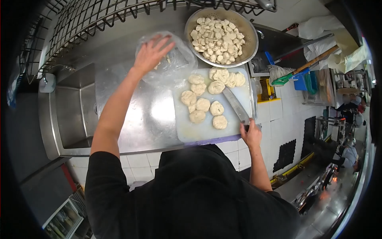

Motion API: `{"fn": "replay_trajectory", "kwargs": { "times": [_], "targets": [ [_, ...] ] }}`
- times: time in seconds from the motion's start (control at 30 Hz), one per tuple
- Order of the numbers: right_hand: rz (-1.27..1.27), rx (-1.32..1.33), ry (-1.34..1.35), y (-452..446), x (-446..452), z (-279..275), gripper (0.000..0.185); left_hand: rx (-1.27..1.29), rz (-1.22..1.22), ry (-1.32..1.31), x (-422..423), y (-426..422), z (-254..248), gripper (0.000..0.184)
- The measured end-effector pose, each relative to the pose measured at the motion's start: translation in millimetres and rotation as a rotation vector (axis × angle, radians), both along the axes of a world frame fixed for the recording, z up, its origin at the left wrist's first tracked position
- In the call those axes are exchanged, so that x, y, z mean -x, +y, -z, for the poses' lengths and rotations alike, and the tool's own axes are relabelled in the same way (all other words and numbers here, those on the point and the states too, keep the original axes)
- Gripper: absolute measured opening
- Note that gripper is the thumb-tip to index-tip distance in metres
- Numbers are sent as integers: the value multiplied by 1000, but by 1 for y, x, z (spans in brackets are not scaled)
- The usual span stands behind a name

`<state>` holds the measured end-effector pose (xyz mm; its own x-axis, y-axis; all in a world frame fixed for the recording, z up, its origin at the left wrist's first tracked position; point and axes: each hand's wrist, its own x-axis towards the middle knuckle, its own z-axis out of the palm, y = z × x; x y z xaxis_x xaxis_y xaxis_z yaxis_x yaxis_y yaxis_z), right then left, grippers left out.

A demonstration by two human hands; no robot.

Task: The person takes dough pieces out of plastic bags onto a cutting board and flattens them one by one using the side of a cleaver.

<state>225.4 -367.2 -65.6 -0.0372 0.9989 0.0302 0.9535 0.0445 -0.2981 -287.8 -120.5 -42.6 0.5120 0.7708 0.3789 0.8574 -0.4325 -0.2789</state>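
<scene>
My right hand (251,133) grips the handle of a wide-bladed kitchen knife (235,104), its blade resting across the right part of a white cutting board (187,133). Several pale, round, lumpy pieces (203,104) that look like dough balls or fish cakes lie on the board, some near the blade tip. Over a crumpled clear plastic bag (181,57) my left hand (153,51) is spread, fingers apart; small pale bits show inside the bag. Behind the board stands a metal colander (254,40) heaped with small pale cut chunks (219,40).
A steel sink (71,107) is set into the counter at the left. Wire racks (91,20) hang along the back. To the right are a mop (282,75) and a yellow crate (267,91) on a tiled floor. Other people are visible at the far right.
</scene>
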Motion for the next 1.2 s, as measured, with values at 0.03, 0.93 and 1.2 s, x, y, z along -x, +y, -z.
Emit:
{"fn": "replay_trajectory", "kwargs": {
  "times": [0.03,0.93,1.2],
  "targets": [
    [-78,-190,-117,7,7,-7,38,8,2,-9,-3,4,-7,55],
    [366,817,2029,191,304,-12,15,1394,167,-2573,154,-216,53,43],
    [119,1037,1613,195,318,-9,33,542,-180,-2921,122,-256,77,30]
  ]
}}
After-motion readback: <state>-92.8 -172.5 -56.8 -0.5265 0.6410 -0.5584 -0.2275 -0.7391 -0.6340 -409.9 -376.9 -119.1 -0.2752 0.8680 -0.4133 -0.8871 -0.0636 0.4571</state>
